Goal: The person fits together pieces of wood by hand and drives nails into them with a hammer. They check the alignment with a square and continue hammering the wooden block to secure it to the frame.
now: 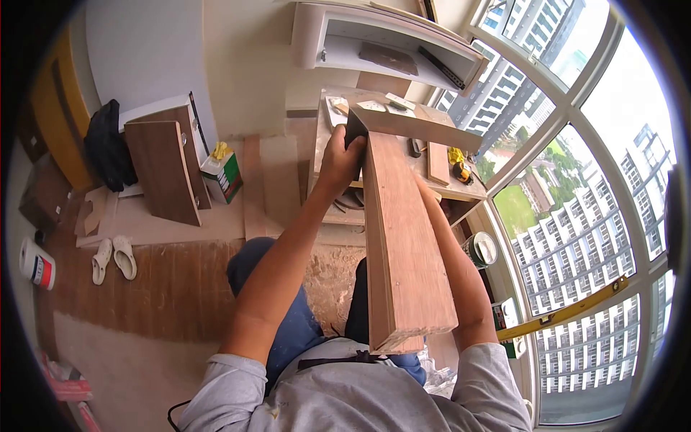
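Note:
A long boxed wooden beam with reddish-brown plywood faces points away from my chest, its layered near end close to my shirt. Across its far end lies an L-shaped square, a dark stock on the left and a long flat blade reaching right. My left hand is closed around the dark stock at the beam's far left corner. Along the beam's right side runs my right forearm; the hand itself is hidden behind the wood, so its fingers do not show.
Ahead stands a dusty workbench with a wood block and a yellow tape measure. A yellow spirit level leans by the window. Brown panels, a green-white box and pale clogs are at left.

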Available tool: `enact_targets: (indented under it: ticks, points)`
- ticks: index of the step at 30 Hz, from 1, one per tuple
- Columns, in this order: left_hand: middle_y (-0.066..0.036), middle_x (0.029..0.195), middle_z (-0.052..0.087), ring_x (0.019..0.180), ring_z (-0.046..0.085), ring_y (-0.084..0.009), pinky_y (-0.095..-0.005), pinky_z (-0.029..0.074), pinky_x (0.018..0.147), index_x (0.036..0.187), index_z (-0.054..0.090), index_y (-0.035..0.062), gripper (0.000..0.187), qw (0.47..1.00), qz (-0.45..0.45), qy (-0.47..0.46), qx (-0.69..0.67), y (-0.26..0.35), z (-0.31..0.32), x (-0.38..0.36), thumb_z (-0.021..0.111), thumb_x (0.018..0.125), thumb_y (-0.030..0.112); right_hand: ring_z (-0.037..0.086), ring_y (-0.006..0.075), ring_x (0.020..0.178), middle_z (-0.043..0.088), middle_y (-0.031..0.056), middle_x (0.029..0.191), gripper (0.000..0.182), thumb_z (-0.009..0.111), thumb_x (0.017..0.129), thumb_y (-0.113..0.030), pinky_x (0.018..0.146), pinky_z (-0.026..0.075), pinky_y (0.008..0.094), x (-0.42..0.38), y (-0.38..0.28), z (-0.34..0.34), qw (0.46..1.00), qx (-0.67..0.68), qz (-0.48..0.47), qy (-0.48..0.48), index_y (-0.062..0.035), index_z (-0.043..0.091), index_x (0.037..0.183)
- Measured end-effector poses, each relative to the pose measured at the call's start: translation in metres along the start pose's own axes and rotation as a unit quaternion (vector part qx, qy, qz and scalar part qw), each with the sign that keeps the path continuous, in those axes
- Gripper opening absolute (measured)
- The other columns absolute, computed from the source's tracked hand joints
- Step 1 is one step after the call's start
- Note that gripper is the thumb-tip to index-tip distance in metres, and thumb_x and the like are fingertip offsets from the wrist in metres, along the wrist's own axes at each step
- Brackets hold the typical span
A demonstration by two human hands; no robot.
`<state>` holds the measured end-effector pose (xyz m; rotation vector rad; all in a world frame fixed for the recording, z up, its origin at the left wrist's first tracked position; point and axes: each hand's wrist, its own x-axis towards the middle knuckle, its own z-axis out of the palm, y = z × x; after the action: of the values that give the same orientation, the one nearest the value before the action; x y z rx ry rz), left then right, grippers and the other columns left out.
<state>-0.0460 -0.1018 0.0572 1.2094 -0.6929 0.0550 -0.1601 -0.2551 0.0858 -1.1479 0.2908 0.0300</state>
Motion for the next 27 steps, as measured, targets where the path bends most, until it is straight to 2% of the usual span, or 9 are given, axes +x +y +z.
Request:
enact_targets:
  ticks: [4, 6, 10, 19, 22, 24, 25, 26, 27]
  points:
    - [-0.01, 0.109, 0.07, 0.1, 0.064, -0.017, -0.0355, 0.051, 0.092, 0.12, 0.058, -0.0007, 0.038, 0.999, -0.014, 0.004, 0.031, 0.004, -0.014, 0.0, 0.066, 0.102, 0.032, 0.075, 0.0224, 0.091, 0.077, 0.0121, 0.107, 0.027, 0.067, 0.102, -0.025, 0.077, 0.062, 0.0429, -0.01, 0.0, 0.004, 0.999, -0.039, -0.013, 0.023, -0.0027, 0.071, 0.115]
    - [-0.016, 0.105, 0.07, 0.097, 0.065, -0.0232, -0.0395, 0.051, 0.089, 0.113, 0.058, -0.0027, 0.028, 0.997, -0.026, 0.021, 0.063, 0.004, -0.018, 0.0, 0.063, 0.101, 0.023, 0.075, 0.0225, 0.091, 0.077, 0.0121, 0.107, 0.027, 0.067, 0.102, -0.025, 0.077, 0.062, 0.0431, -0.02, -0.001, 0.007, 0.997, -0.069, -0.022, 0.03, -0.0027, 0.071, 0.115]
    - [-0.017, 0.107, 0.071, 0.099, 0.066, -0.0246, -0.0401, 0.051, 0.091, 0.118, 0.059, -0.0032, 0.03, 0.999, -0.044, 0.022, 0.011, -0.004, -0.028, 0.001, 0.063, 0.101, 0.022, 0.075, 0.0226, 0.091, 0.077, 0.0121, 0.107, 0.027, 0.067, 0.102, -0.025, 0.078, 0.062, 0.0434, -0.054, -0.004, 0.012, 0.986, -0.153, -0.05, 0.047, -0.0028, 0.071, 0.115]
    - [-0.016, 0.108, 0.071, 0.101, 0.066, -0.0218, -0.0375, 0.052, 0.091, 0.121, 0.059, -0.0031, 0.03, 0.999, -0.029, 0.028, 0.031, 0.0, -0.03, -0.002, 0.061, 0.101, 0.019, 0.075, 0.0228, 0.091, 0.077, 0.0122, 0.107, 0.026, 0.067, 0.102, -0.026, 0.078, 0.062, 0.0442, -0.098, -0.004, 0.024, 0.961, -0.258, -0.087, 0.055, -0.003, 0.071, 0.114]
    - [-0.015, 0.112, 0.07, 0.102, 0.065, -0.0211, -0.037, 0.052, 0.092, 0.123, 0.059, -0.003, 0.03, 0.999, -0.041, 0.016, -0.009, 0.003, -0.031, -0.002, 0.06, 0.1, 0.016, 0.075, 0.0229, 0.09, 0.077, 0.0123, 0.107, 0.026, 0.067, 0.101, -0.026, 0.078, 0.062, 0.0444, -0.104, -0.006, 0.026, 0.956, -0.275, -0.09, 0.052, -0.003, 0.071, 0.114]
    - [-0.015, 0.116, 0.069, 0.105, 0.064, -0.021, -0.0364, 0.051, 0.095, 0.126, 0.058, -0.0031, 0.03, 0.994, -0.065, 0.015, -0.088, 0.005, -0.028, -0.003, 0.058, 0.101, 0.014, 0.075, 0.023, 0.09, 0.077, 0.0123, 0.107, 0.026, 0.067, 0.101, -0.026, 0.078, 0.062, 0.0446, -0.11, -0.005, 0.027, 0.954, -0.281, -0.087, 0.053, -0.0031, 0.071, 0.114]
    - [-0.015, 0.118, 0.069, 0.108, 0.063, -0.0216, -0.036, 0.05, 0.097, 0.128, 0.056, -0.0031, 0.031, 0.994, -0.053, 0.018, -0.091, -0.006, -0.027, 0.0, 0.056, 0.101, 0.012, 0.075, 0.023, 0.09, 0.077, 0.0123, 0.107, 0.026, 0.067, 0.101, -0.026, 0.078, 0.062, 0.0447, -0.114, -0.006, 0.028, 0.953, -0.286, -0.086, 0.053, -0.0031, 0.072, 0.114]
    - [-0.012, 0.125, 0.068, 0.111, 0.064, -0.0176, -0.0333, 0.052, 0.098, 0.135, 0.053, -0.0027, 0.033, 0.996, -0.074, -0.007, -0.044, -0.006, -0.032, 0.001, 0.054, 0.105, 0.01, 0.075, 0.023, 0.09, 0.077, 0.0123, 0.107, 0.026, 0.067, 0.101, -0.026, 0.078, 0.062, 0.0447, -0.117, -0.005, 0.028, 0.952, -0.29, -0.084, 0.055, -0.0031, 0.072, 0.114]
    - [-0.012, 0.124, 0.068, 0.109, 0.064, -0.017, -0.0331, 0.052, 0.097, 0.134, 0.054, -0.0023, 0.032, 0.995, -0.08, -0.012, -0.062, -0.013, -0.034, 0.003, 0.055, 0.105, 0.01, 0.075, 0.023, 0.09, 0.077, 0.0123, 0.107, 0.026, 0.067, 0.101, -0.026, 0.078, 0.062, 0.0448, -0.121, -0.005, 0.028, 0.952, -0.29, -0.082, 0.057, -0.0032, 0.072, 0.114]
